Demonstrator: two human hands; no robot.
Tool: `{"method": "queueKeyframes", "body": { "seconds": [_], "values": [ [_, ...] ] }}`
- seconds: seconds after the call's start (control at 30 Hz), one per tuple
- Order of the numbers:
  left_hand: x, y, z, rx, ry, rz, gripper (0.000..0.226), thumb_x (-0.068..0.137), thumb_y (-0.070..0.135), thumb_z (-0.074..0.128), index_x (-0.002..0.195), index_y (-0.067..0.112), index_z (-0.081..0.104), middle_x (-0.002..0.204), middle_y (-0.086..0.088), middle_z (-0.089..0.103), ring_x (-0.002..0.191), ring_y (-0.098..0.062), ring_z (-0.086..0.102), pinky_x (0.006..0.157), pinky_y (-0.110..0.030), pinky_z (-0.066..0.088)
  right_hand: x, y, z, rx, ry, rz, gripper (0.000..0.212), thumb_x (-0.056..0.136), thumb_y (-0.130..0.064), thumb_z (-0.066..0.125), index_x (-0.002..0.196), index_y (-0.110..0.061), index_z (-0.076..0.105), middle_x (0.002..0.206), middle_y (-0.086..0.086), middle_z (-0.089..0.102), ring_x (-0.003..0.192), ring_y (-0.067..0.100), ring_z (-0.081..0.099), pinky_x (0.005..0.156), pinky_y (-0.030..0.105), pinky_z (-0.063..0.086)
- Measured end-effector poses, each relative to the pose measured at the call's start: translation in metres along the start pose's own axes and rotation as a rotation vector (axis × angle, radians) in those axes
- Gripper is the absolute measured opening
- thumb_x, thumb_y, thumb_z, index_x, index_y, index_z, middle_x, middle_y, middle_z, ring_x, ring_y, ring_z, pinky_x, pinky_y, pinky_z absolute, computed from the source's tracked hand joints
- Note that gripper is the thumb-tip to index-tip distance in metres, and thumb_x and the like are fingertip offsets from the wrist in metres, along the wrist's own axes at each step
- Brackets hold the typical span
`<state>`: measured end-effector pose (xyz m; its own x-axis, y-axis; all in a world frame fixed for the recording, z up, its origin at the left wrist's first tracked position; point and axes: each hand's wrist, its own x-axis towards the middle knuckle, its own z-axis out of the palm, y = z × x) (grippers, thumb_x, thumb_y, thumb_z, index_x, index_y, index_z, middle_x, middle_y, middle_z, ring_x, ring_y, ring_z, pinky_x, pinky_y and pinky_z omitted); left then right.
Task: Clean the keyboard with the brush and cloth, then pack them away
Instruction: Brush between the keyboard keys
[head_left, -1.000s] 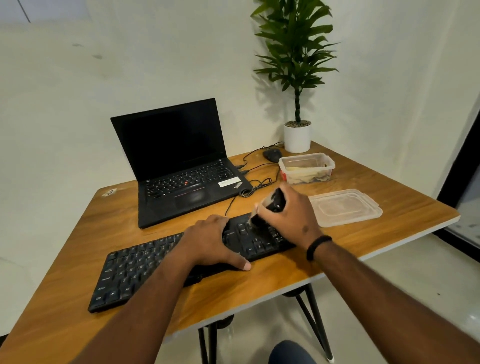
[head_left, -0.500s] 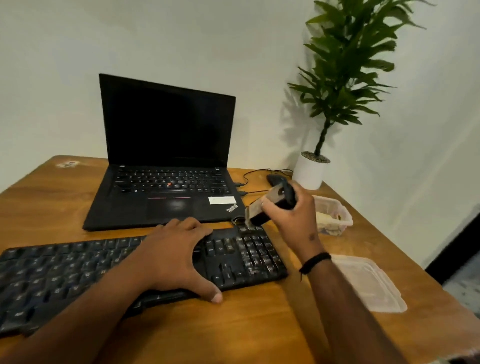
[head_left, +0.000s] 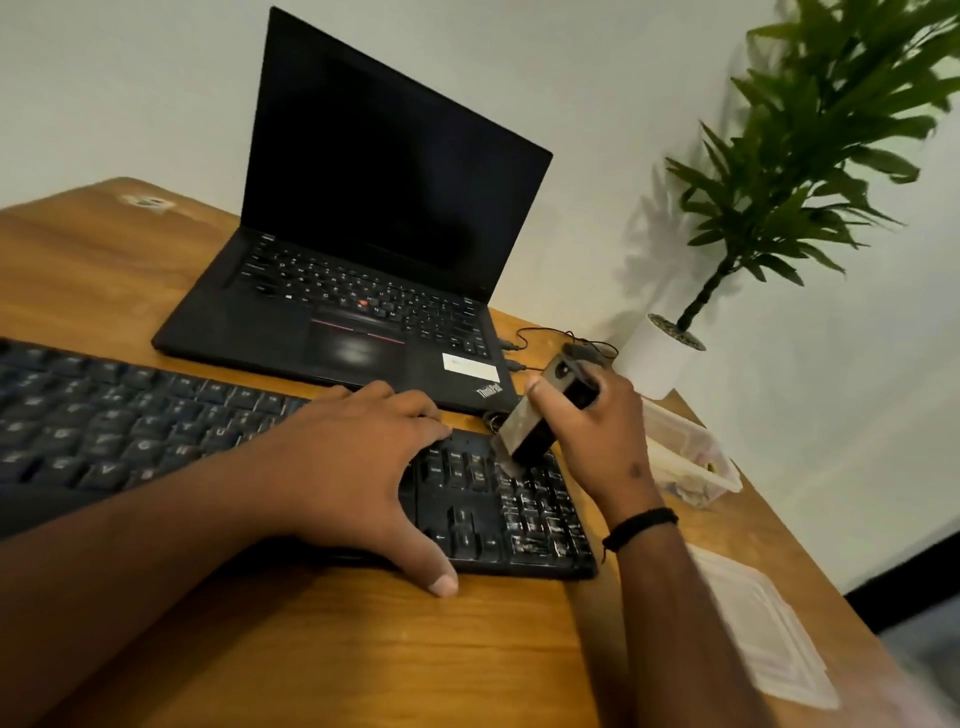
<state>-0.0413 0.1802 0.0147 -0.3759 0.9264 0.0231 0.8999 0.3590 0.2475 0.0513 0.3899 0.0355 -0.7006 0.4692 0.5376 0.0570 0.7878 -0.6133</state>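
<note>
Now, head view, left hand (head_left: 358, 467) flat with fingers spread, pressing on keyboard (head_left: 156, 431), right hand (head_left: 597, 436) gripping brush (head_left: 540, 415), bristles touching keys at keyboard's right end, open laptop (head_left: 363, 260) behind, clear box (head_left: 691, 457) right, lid (head_left: 763, 639) nearer, plant (head_left: 810, 156) beyond.

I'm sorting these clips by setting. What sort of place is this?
Probably a home or small office desk: an open laptop, a separate keyboard and a potted plant on a wooden table against a plain wall.
</note>
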Motion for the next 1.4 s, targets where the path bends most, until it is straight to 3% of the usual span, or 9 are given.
{"method": "queueKeyframes", "body": {
  "seconds": [0.13, 0.5, 0.6, 0.73, 0.87, 1.0, 1.13, 1.27, 1.4],
  "values": [
    [0.0, 0.002, -0.001, 0.001, 0.004, -0.009, 0.131, 0.047, 0.101, 0.054, 0.156, 0.035, 0.022, 0.15, 0.025, 0.026, 0.13, -0.004, 0.03, 0.111, -0.032, 0.029, -0.002, -0.001, 0.001, -0.133, 0.038, -0.019, 0.024, 0.089, -0.032, 0.067, 0.069, -0.026, 0.053, 0.062, -0.013, 0.053, 0.06, -0.008, 0.052, 0.053, 0.007, 0.038],
    [-0.001, 0.006, -0.006, -0.012, -0.003, -0.022, 0.129, 0.043, 0.096, 0.063, 0.152, 0.034, 0.033, 0.146, 0.023, 0.035, 0.124, -0.004, 0.036, 0.105, -0.032, 0.035, -0.004, -0.003, -0.001, -0.033, -0.019, 0.048, 0.025, 0.089, -0.027, 0.066, 0.068, -0.019, 0.054, 0.061, -0.011, 0.052, 0.055, -0.003, 0.049, 0.051, 0.008, 0.037],
    [0.0, 0.005, -0.006, -0.017, 0.005, -0.02, 0.129, 0.042, 0.096, 0.064, 0.151, 0.034, 0.035, 0.145, 0.024, 0.036, 0.125, -0.004, 0.037, 0.106, -0.032, 0.035, -0.005, -0.003, -0.01, 0.007, -0.122, 0.069, 0.023, 0.088, -0.023, 0.066, 0.071, -0.011, 0.058, 0.063, -0.008, 0.054, 0.055, 0.001, 0.049, 0.053, 0.015, 0.042],
    [0.001, 0.005, -0.007, -0.028, -0.007, -0.025, 0.129, 0.042, 0.096, 0.065, 0.15, 0.034, 0.036, 0.145, 0.023, 0.036, 0.125, -0.005, 0.037, 0.107, -0.033, 0.036, -0.004, -0.005, -0.005, -0.179, 0.041, 0.055, 0.031, 0.088, -0.035, 0.065, 0.064, -0.021, 0.051, 0.06, -0.01, 0.051, 0.056, 0.006, 0.046, 0.054, 0.026, 0.038],
    [0.001, 0.003, -0.005, -0.028, 0.006, -0.017, 0.129, 0.038, 0.098, 0.063, 0.148, 0.035, 0.037, 0.142, 0.025, 0.037, 0.122, -0.004, 0.038, 0.105, -0.033, 0.035, -0.004, -0.003, -0.015, -0.015, -0.139, 0.043, 0.033, 0.085, -0.023, 0.068, 0.062, -0.009, 0.05, 0.058, -0.006, 0.048, 0.054, 0.007, 0.043, 0.055, 0.026, 0.038],
    [0.002, 0.004, -0.007, -0.031, -0.002, -0.023, 0.128, 0.04, 0.096, 0.066, 0.149, 0.034, 0.038, 0.143, 0.024, 0.037, 0.121, -0.005, 0.038, 0.105, -0.034, 0.036, -0.002, 0.0, -0.01, -0.196, 0.032, 0.064, 0.034, 0.088, -0.031, 0.065, 0.063, -0.014, 0.05, 0.058, -0.007, 0.048, 0.052, 0.005, 0.041, 0.051, 0.022, 0.033],
    [0.0, 0.004, -0.006, -0.032, 0.003, -0.021, 0.129, 0.039, 0.096, 0.066, 0.149, 0.035, 0.037, 0.143, 0.024, 0.038, 0.12, -0.004, 0.039, 0.104, -0.033, 0.037, -0.002, 0.005, -0.019, -0.06, -0.129, 0.102, 0.031, 0.086, -0.022, 0.067, 0.068, 0.0, 0.053, 0.062, 0.006, 0.052, 0.06, 0.015, 0.047, 0.058, 0.029, 0.039],
    [0.0, 0.006, -0.007, -0.04, 0.001, -0.032, 0.129, 0.039, 0.095, 0.066, 0.148, 0.035, 0.038, 0.142, 0.024, 0.039, 0.121, -0.004, 0.038, 0.106, -0.035, 0.036, -0.001, 0.008, -0.022, -0.176, 0.018, 0.105, 0.03, 0.088, -0.028, 0.065, 0.069, -0.006, 0.057, 0.063, -0.002, 0.054, 0.062, 0.017, 0.049, 0.056, 0.027, 0.039],
    [0.0, 0.006, -0.006, -0.033, 0.0, -0.036, 0.128, 0.04, 0.095, 0.066, 0.149, 0.036, 0.036, 0.145, 0.023, 0.038, 0.124, -0.004, 0.037, 0.107, -0.035, 0.034, -0.002, 0.012, -0.029, -0.065, -0.123, 0.196, 0.029, 0.084, -0.021, 0.068, 0.062, -0.016, 0.05, 0.061, -0.002, 0.049, 0.06, 0.016, 0.047, 0.057, 0.028, 0.038]
  ]
}}
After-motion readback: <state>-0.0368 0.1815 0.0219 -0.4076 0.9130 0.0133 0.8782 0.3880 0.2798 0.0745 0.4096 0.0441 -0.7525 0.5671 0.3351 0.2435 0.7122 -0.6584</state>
